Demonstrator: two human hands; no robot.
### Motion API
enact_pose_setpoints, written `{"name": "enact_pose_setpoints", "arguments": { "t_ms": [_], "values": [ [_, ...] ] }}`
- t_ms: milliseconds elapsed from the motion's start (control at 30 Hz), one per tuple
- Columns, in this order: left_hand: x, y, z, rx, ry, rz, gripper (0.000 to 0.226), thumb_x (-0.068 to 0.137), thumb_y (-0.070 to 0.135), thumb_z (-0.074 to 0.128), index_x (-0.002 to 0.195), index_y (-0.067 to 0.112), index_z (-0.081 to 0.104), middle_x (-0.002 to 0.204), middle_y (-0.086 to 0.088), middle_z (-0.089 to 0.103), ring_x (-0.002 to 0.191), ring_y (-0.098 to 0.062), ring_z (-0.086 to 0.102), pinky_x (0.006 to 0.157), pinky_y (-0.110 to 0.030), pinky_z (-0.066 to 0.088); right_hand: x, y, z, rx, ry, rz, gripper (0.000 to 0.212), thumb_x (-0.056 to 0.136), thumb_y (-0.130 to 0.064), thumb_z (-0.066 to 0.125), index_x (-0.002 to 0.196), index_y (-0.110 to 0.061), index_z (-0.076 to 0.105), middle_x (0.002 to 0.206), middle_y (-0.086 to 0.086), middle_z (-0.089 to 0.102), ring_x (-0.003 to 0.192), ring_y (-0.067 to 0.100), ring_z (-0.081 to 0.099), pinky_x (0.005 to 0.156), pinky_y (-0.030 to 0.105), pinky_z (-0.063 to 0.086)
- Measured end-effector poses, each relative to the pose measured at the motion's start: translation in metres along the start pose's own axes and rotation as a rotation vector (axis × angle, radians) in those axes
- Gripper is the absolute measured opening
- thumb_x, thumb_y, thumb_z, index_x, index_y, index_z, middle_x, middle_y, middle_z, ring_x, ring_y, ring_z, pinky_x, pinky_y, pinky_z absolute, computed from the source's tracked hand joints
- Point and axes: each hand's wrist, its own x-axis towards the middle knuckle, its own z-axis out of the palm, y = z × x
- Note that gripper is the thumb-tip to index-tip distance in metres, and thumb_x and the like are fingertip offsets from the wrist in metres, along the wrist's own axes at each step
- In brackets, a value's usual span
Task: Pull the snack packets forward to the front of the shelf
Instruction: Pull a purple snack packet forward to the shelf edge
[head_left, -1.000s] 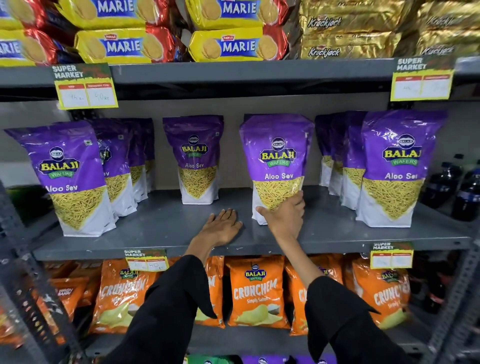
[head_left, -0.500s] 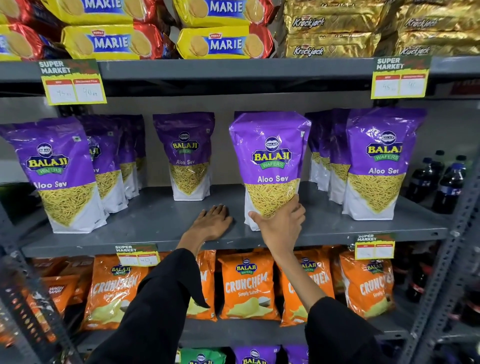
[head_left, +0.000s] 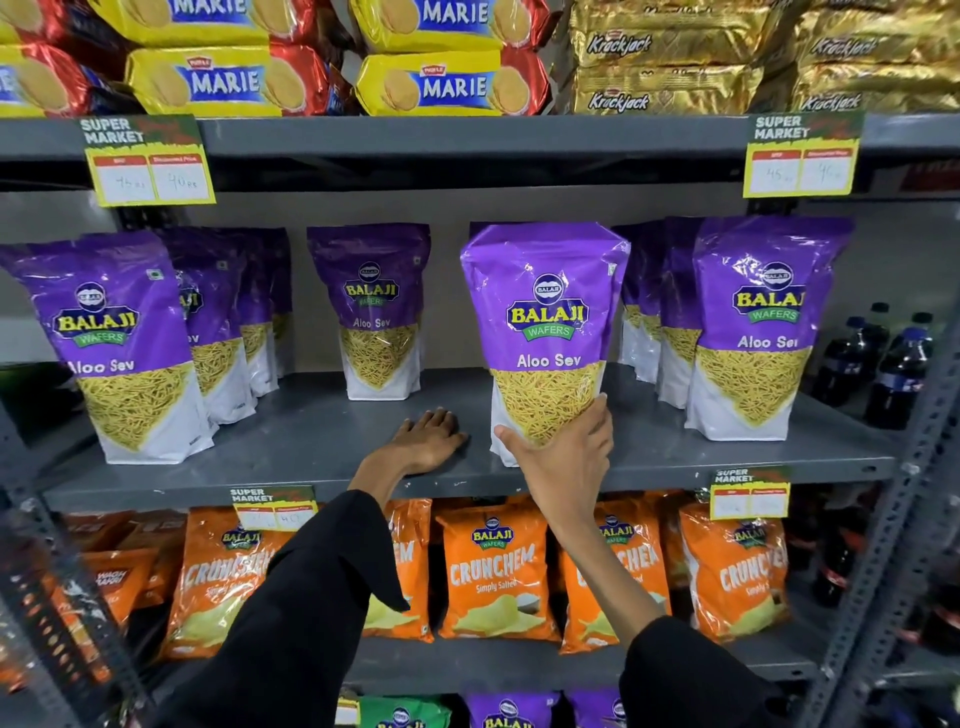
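The right hand (head_left: 563, 447) is clamped round the base of the centre Aloo Sev packet (head_left: 545, 332), thumb on the left edge, fingers wrapped round the right. The packet stands upright at centre frame, near the front lip of the grey shelf (head_left: 322, 441). The left hand (head_left: 431, 439) lies flat, fingers together, on bare shelf just beside it, gripping nothing. Recommended: slide from the base, keep the packet vertical, stop in line with the front packet (head_left: 119, 348) at left. The rear packet (head_left: 376, 312), left of centre, sits well back.
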Motion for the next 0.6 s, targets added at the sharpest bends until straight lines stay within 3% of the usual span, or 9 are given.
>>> {"name": "enact_pose_setpoints", "arguments": {
  "t_ms": [200,600],
  "values": [
    [0.001,-0.001,0.009,0.048,0.065,0.002,0.063,0.105,0.045,0.018,0.159,0.012,0.015,0.17,-0.01,0.007,0.157,-0.025,0.005,0.124,-0.05,0.007,0.004,0.0,0.005,0.098,-0.026,0.007,0.135,0.063,-0.058,0.087,0.159,-0.011,0.005,0.158,0.017,0.028,0.145,0.037,0.035,0.111,0.054,0.042],
    [-0.001,-0.001,0.01,0.03,0.073,-0.015,0.066,0.105,0.048,0.014,0.161,0.014,0.009,0.17,-0.007,0.004,0.157,-0.023,0.003,0.125,-0.047,0.004,0.025,-0.004,0.015,0.027,-0.028,0.03,0.133,0.063,-0.058,0.087,0.157,-0.003,0.01,0.151,0.021,0.032,0.139,0.038,0.037,0.106,0.051,0.045]
  ]
}}
